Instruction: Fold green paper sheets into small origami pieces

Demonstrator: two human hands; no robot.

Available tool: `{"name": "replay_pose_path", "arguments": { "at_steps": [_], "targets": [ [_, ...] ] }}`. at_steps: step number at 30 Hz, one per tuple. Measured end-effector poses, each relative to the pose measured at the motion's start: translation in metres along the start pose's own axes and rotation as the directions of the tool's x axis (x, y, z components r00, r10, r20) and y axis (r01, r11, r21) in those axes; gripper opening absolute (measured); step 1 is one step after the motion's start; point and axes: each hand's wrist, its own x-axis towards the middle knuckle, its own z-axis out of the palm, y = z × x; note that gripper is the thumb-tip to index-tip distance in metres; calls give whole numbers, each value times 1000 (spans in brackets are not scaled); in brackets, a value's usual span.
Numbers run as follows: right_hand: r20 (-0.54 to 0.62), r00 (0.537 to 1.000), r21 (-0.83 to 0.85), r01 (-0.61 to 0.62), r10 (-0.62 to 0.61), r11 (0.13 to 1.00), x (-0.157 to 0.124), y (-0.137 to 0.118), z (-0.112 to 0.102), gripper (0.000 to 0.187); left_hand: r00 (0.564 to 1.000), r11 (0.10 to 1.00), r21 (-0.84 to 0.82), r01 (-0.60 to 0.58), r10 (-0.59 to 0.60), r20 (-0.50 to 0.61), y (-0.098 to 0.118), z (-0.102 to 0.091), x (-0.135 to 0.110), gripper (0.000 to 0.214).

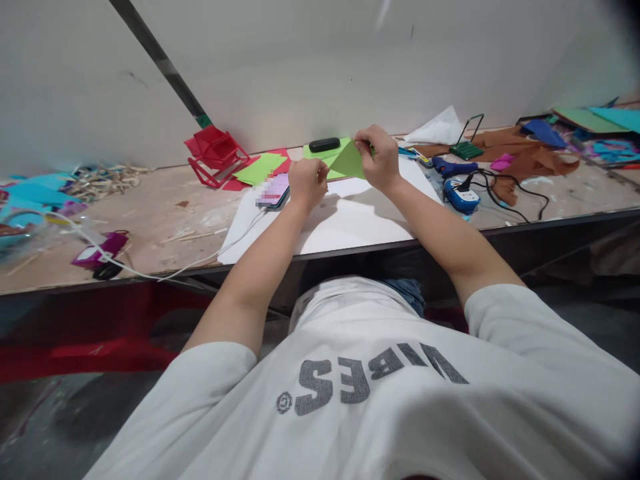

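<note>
Between my hands is a sheet of green paper, raised and bent above a white sheet. My right hand pinches its upper right part. My left hand has its fingers closed at the paper's lower left side, seemingly on its edge. Behind, a black oblong case rests on more green paper. Just left of my left hand lies a phone with a lit screen and a white cable. More green paper lies over red paper beyond the phone.
A red miniature chair stands at the back left. To the right are a blue glue gun, a blue power socket with black cable, and a small green frame. Wooden sticks are heaped at far left.
</note>
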Motion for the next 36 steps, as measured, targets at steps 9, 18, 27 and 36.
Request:
{"name": "replay_pose_path", "arguments": {
  "at_steps": [9,18,27,36],
  "targets": [
    [152,988,-1,3,-3,1000,-6,-7,7,38,988,955,-259,-148,155,6,23,-1,-9,40],
    [90,979,53,-188,183,981,0,5,1,70,997,953,-304,4,-28,-76,28,1,-6,73],
    [148,875,305,-484,462,820,1,27,24,74,989,944,-323,63,-101,-103,24,2,-5,68],
    [143,932,116,-349,332,930,-11,-9,29,63,991,963,-265,43,-74,-108,28,0,-11,57]
  ]
}}
